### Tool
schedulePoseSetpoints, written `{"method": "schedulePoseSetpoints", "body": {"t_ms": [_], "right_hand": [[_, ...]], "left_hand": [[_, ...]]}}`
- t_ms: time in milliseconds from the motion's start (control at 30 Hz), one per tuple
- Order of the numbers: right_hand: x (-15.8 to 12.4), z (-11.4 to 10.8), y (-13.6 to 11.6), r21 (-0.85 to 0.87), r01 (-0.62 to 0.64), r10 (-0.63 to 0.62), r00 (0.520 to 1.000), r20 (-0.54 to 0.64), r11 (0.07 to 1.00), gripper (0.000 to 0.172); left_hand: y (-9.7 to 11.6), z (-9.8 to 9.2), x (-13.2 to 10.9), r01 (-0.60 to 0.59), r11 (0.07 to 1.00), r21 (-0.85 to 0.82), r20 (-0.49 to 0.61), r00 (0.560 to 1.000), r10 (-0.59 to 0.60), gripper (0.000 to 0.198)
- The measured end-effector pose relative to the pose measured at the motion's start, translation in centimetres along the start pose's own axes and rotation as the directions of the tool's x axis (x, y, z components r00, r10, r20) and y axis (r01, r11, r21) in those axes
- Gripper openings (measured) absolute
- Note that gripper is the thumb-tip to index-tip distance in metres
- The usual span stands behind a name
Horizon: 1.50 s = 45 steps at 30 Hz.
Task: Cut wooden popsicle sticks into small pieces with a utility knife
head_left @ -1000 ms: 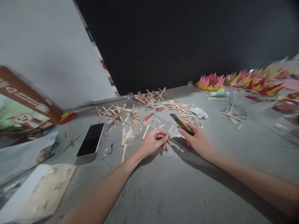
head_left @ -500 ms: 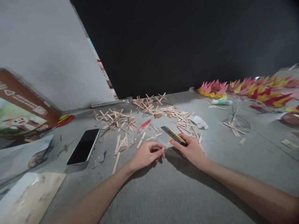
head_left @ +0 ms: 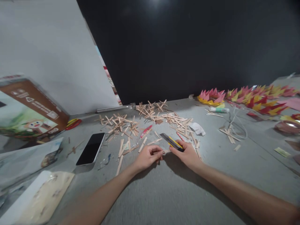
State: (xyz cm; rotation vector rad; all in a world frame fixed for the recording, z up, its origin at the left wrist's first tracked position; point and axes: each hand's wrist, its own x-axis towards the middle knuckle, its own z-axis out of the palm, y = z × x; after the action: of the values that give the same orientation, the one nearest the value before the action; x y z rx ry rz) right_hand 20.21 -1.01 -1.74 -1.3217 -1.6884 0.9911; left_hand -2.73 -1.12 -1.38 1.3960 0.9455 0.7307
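Note:
My left hand [head_left: 147, 157] rests on the grey floor with its fingers pinched on a small wooden stick [head_left: 166, 152] that lies flat between both hands. My right hand [head_left: 187, 155] is closed on a black and yellow utility knife [head_left: 171, 141], which points up and to the left, its near end over the stick. Loose wooden sticks [head_left: 124, 147] lie just left of my left hand. Behind the hands lie piles of crossed sticks [head_left: 120, 122] and straight ones [head_left: 179, 120].
A black phone [head_left: 91, 152] lies to the left, near a brown box [head_left: 28, 109] and paper sheets [head_left: 37, 197]. A red pen [head_left: 146, 131], white tissue [head_left: 197, 128], a glue stick [head_left: 219, 110], a white cord [head_left: 236, 128] and pink, yellow and red paper flowers [head_left: 246, 95] lie beyond.
The view has shifted slightly. My hands have drawn closer together, and the stick has gone from raised in my left fingers to flat on the floor under the knife.

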Motion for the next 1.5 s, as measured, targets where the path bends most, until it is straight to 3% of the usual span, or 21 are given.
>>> {"method": "schedulePoseSetpoints", "body": {"t_ms": [367,567,867,967,1100,1300,1400,1500], "right_hand": [[-0.4,0.6,-0.2,-0.008,0.016,-0.015,0.985,0.172,1.0,0.027],[0.2,1.1,0.0,-0.015,0.007,-0.005,0.987,0.158,1.0,0.028],[-0.1,0.9,-0.2,-0.011,0.007,-0.005,0.985,0.171,1.0,0.031],[-0.1,0.7,-0.3,0.005,0.027,-0.028,0.987,0.159,1.0,0.032],[-0.2,0.3,-0.1,0.02,0.05,-0.052,0.991,0.122,0.999,0.029],[-1.3,0.5,0.6,0.134,-0.012,-0.012,0.984,0.178,0.991,0.039],[-1.8,0.4,0.6,0.063,0.033,-0.045,0.979,0.198,0.997,0.041],[-2.1,0.2,0.5,-0.082,0.174,-0.151,0.962,0.227,0.981,0.043]], "left_hand": [[-0.9,-0.3,0.6,-0.04,0.984,-0.172,-0.094,0.995,0.024,0.049],[-1.2,-0.1,0.8,-0.054,0.981,-0.185,-0.124,0.992,0.031,0.047],[-0.7,0.6,0.5,-0.149,0.989,-0.018,-0.157,0.977,0.144,0.038],[-0.6,0.6,0.4,-0.177,0.982,-0.066,-0.187,0.969,0.162,0.04],[-1.0,0.6,0.6,-0.188,0.965,-0.181,-0.304,0.944,0.127,0.043],[-1.4,0.4,1.0,-0.189,0.954,-0.233,-0.381,0.92,0.089,0.047],[-1.3,0.3,0.9,-0.192,0.954,-0.233,-0.388,0.917,0.089,0.049],[-1.1,0.2,0.7,-0.204,0.952,-0.226,-0.396,0.913,0.101,0.051]]}}
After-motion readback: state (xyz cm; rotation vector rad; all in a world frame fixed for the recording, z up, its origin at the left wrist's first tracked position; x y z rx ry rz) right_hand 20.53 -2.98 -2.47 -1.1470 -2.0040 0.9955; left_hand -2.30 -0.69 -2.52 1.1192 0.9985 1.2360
